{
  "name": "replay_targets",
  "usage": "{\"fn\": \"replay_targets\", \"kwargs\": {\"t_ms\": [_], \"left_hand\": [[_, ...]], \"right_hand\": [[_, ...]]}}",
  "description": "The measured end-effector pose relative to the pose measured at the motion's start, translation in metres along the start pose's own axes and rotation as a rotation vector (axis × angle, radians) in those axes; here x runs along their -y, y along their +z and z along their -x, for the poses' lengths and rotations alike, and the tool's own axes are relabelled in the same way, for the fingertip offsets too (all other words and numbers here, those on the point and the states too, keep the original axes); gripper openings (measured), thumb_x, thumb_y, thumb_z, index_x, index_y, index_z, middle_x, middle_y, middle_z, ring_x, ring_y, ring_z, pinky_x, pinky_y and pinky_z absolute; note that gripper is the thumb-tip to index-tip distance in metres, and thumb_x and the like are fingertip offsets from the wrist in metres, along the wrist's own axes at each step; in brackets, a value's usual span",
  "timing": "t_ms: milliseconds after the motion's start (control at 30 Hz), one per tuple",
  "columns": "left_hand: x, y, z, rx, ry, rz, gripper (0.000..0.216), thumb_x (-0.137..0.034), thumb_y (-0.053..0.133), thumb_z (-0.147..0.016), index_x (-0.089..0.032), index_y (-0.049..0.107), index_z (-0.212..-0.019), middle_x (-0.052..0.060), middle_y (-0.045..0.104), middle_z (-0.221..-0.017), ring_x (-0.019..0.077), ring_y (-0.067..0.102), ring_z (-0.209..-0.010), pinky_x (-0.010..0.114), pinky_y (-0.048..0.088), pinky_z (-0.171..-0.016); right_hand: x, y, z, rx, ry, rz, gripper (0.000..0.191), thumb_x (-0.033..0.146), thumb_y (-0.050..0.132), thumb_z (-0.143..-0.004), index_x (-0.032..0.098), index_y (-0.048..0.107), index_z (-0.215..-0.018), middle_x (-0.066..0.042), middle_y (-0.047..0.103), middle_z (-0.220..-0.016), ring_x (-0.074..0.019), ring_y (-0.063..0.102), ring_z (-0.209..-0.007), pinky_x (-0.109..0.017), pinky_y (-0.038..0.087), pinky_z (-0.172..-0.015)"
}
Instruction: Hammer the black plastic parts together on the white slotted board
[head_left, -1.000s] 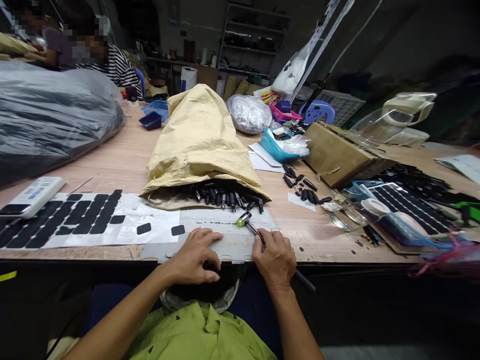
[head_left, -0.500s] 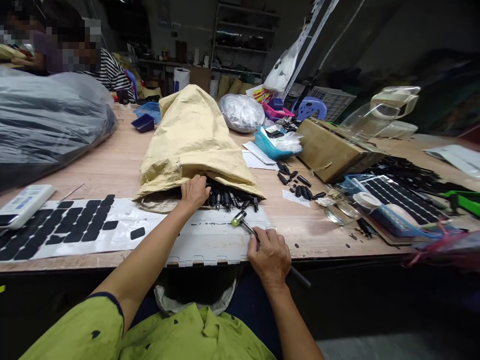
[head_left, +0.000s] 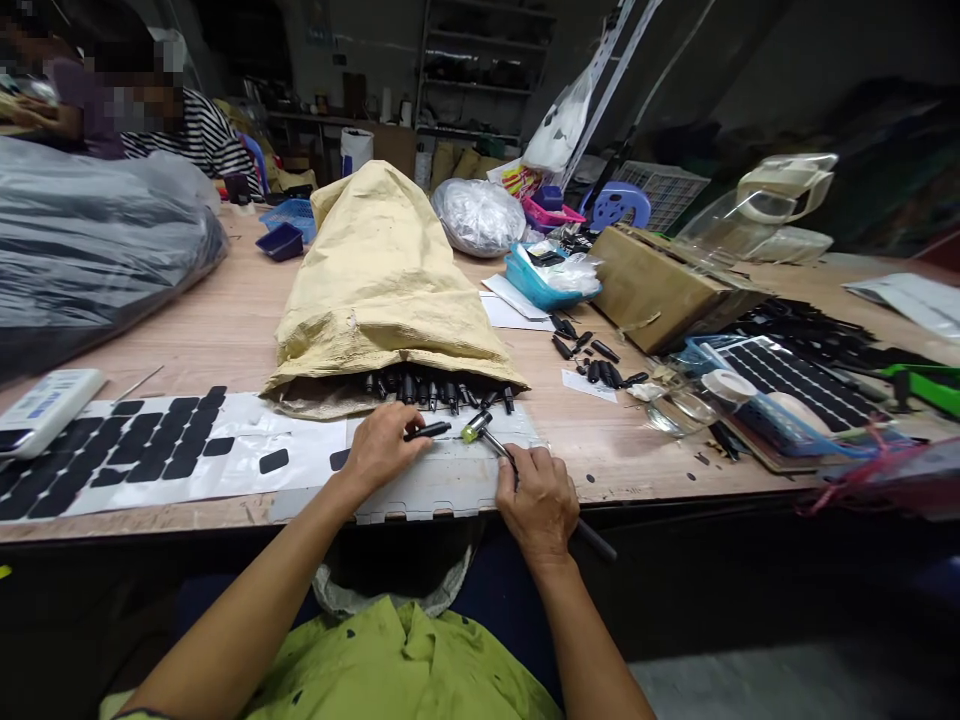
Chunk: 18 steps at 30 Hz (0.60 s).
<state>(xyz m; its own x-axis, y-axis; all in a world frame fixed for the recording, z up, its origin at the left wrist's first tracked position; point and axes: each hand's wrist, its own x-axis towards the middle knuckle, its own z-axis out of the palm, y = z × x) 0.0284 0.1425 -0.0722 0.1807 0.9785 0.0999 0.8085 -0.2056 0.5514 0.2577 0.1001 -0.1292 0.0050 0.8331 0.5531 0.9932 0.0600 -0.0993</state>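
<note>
My left hand [head_left: 386, 445] pinches a slim black cylindrical piece [head_left: 429, 431], which points right toward the hammer's head. In my right hand [head_left: 538, 500] is a small hammer [head_left: 491, 440], its shiny neck leading to a yellowish-tipped head and its dark handle sticking out below the palm. The hammer head rests on or just over a white board [head_left: 450, 485] at the table's front edge. Behind both hands lies a big yellow sack [head_left: 390, 290], its mouth toward me. Several black pieces [head_left: 431, 388] like the held one spill from that mouth.
Left are a sheet of black rounded stickers [head_left: 172, 440], a white device [head_left: 56, 410] and a large grey plastic bag [head_left: 97, 250]. To the right stand a cardboard box [head_left: 667, 285], a blue basket [head_left: 551, 278] and loose black pieces [head_left: 600, 372]. People sit at the far left.
My left hand has come back from the sack's mouth toward me and now holds a black cylindrical piece over the board. The right hand keeps the hammer in nearly the same place.
</note>
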Motion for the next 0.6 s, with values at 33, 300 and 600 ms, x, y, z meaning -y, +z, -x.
{"fn": "replay_targets", "kwargs": {"t_ms": [33, 300, 600], "left_hand": [[0.000, 0.005, 0.007, 0.015, 0.001, 0.013, 0.012, -0.030, 0.071, -0.079, -0.022, 0.067, -0.087, 0.000, 0.065, -0.086, 0.0192, 0.058, -0.086, 0.030, 0.042, -0.072], [0.009, 0.023, 0.016, -0.018, 0.024, 0.117, 0.011, -0.026, 0.071, -0.077, -0.021, 0.069, -0.086, 0.001, 0.064, -0.083, 0.0197, 0.056, -0.086, 0.031, 0.041, -0.076], [0.006, 0.022, 0.011, -0.002, -0.047, 0.156, 0.013, -0.023, 0.075, -0.070, -0.023, 0.071, -0.082, 0.000, 0.066, -0.083, 0.0198, 0.058, -0.088, 0.031, 0.042, -0.078]], "right_hand": [[-0.001, 0.000, 0.000, 0.006, 0.003, -0.017, 0.023, 0.027, 0.050, -0.092, 0.020, 0.068, -0.105, -0.006, 0.061, -0.087, -0.0207, 0.048, -0.083, -0.033, 0.035, -0.074], [0.003, -0.022, 0.005, 0.018, 0.102, -0.507, 0.030, 0.031, 0.045, -0.096, 0.020, 0.066, -0.115, -0.008, 0.068, -0.101, -0.0211, 0.061, -0.095, -0.034, 0.048, -0.083], [0.027, -0.042, 0.016, 0.175, 0.064, -0.680, 0.033, 0.027, 0.045, -0.097, 0.023, 0.064, -0.124, -0.007, 0.069, -0.106, -0.0171, 0.064, -0.095, -0.031, 0.050, -0.088]]}}
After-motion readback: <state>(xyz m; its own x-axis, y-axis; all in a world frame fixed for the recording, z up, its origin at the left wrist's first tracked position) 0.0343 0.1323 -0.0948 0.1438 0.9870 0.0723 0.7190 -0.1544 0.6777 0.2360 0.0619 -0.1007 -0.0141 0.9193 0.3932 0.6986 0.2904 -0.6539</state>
